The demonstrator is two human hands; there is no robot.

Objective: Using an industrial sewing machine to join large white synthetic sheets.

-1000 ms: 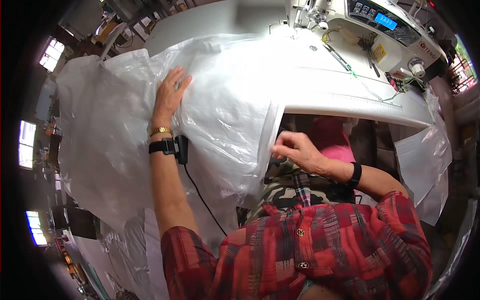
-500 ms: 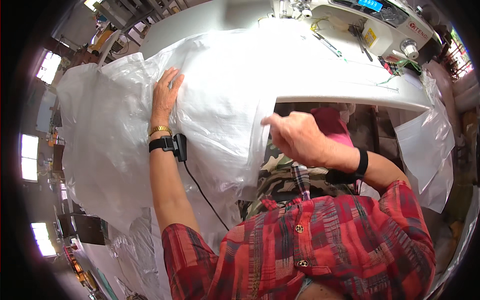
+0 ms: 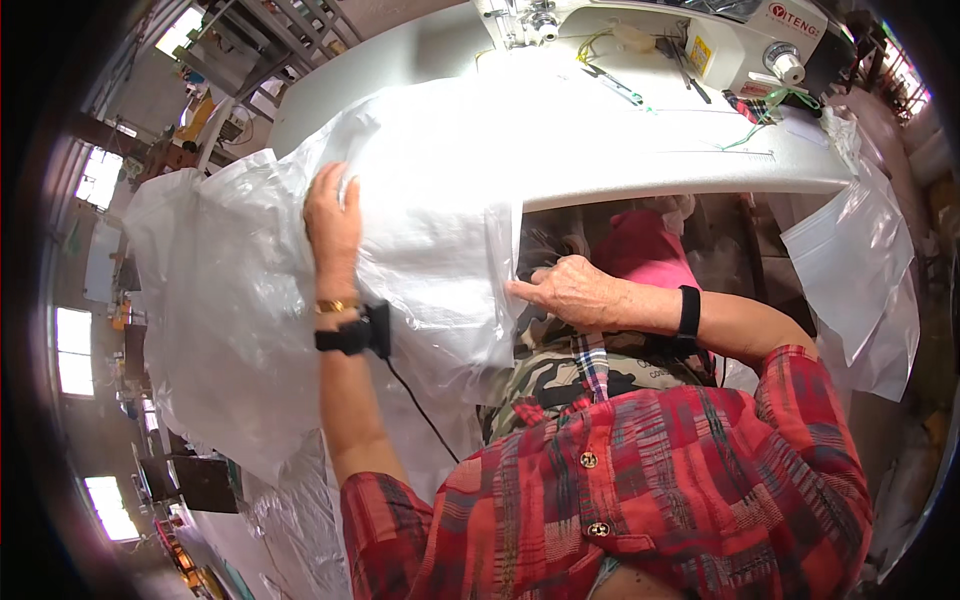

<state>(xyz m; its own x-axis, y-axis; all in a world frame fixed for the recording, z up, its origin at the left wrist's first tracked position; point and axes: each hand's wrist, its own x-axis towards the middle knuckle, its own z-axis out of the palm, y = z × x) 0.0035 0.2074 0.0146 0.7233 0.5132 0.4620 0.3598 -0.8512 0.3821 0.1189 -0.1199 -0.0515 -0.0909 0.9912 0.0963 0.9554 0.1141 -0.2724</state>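
A large white woven plastic sheet (image 3: 440,260), creased and shiny, covers the left part of the sewing machine table and hangs down over its front edge. My left hand (image 3: 335,222) lies on the sheet with its fingers stretched out, slightly blurred. At the sheet's right edge, my right hand (image 3: 575,292) has its thumb and index finger closed on the hem, just in front of the table edge. The other fingers of that hand are curled in. What lies under the sheet is hidden.
At the back stands a sewing machine (image 3: 745,55), its needle area (image 3: 535,25) beyond the sheet. Thread snips (image 3: 615,87) and dark scissors (image 3: 688,72) lie on the table (image 3: 690,165). More white plastic (image 3: 855,290) hangs at the right. A black cable (image 3: 420,410) runs from my left wrist.
My right hand's fingertips have moved nearer to me along the sheet's edge. My left hand has shifted slightly over the sheet. The whole view has turned a little.
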